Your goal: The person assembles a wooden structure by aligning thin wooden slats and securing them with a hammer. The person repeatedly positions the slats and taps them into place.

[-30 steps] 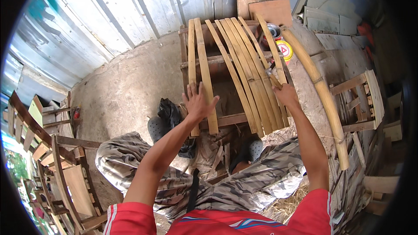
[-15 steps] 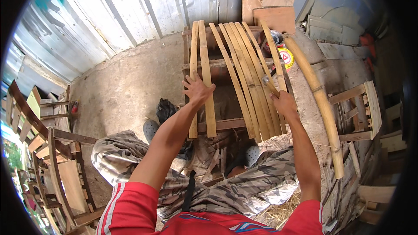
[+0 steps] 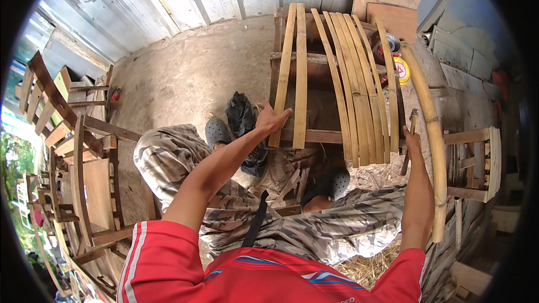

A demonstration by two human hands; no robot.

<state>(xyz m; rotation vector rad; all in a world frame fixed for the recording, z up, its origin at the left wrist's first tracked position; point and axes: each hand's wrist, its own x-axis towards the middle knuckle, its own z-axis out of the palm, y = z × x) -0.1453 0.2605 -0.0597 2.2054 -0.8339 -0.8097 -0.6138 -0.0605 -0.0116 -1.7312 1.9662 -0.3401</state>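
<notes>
A wooden frame (image 3: pixel 314 136) stands before me, with several split bamboo slats (image 3: pixel 352 90) lying lengthwise across its bars. Two slats on the left sit apart from the larger group by a gap. My left hand (image 3: pixel 272 119) rests at the near end of the leftmost slat (image 3: pixel 284 78), thumb spread away from the fingers; its fingers are partly hidden. Just right of the frame, my right hand (image 3: pixel 412 139) is closed round the handle of a hammer (image 3: pixel 414 115), its head pointing away from me and clear of the slats.
A long bamboo pole (image 3: pixel 431 118) lies along the right. Near the frame's far right corner are an open tin (image 3: pixel 394 44) and a yellow-and-red round lid (image 3: pixel 402 70). A black plastic bag (image 3: pixel 240 115) lies by my left foot. Wooden chair frames (image 3: pixel 84 185) stand left; a small wooden frame (image 3: pixel 469 192) stands right.
My right hand has carried the hammer from above the slats to the frame's right side. The left hand has slid toward the left slats' near end. The view has swung left.
</notes>
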